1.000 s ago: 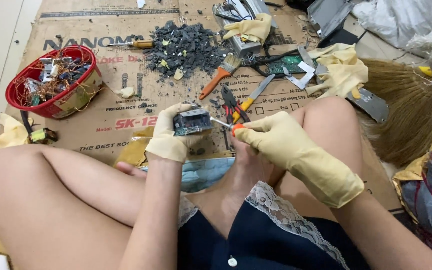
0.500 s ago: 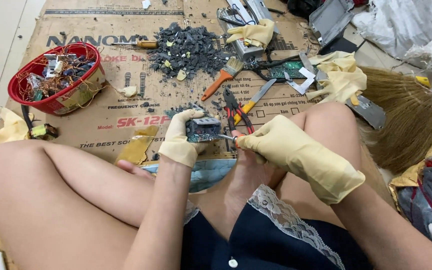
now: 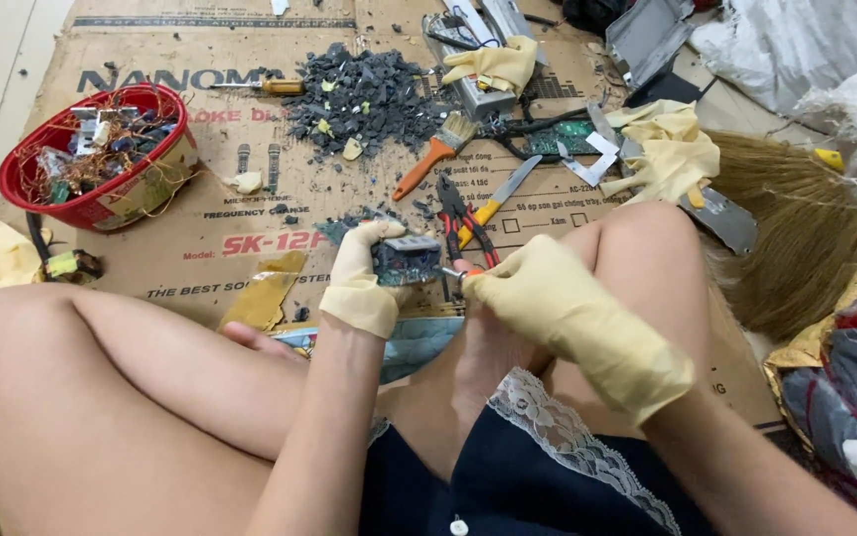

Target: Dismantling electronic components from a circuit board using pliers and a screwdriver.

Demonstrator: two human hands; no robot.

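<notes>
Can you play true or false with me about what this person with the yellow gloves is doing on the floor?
1. The left hand in a pale yellow rubber glove holds a small dark circuit board. True.
2. The right hand is bare. False: it wears a pale yellow rubber glove too, and grips a thin tool with an orange handle against the board.
3. The round red plastic basket holds fruit. False: it holds tangled copper wire and small parts.
4. A pile of dark grey chips lies on the brown cardboard sheet. True.
5. The orange-handled paintbrush stands upright in a cup. False: it lies flat on the cardboard.
</notes>
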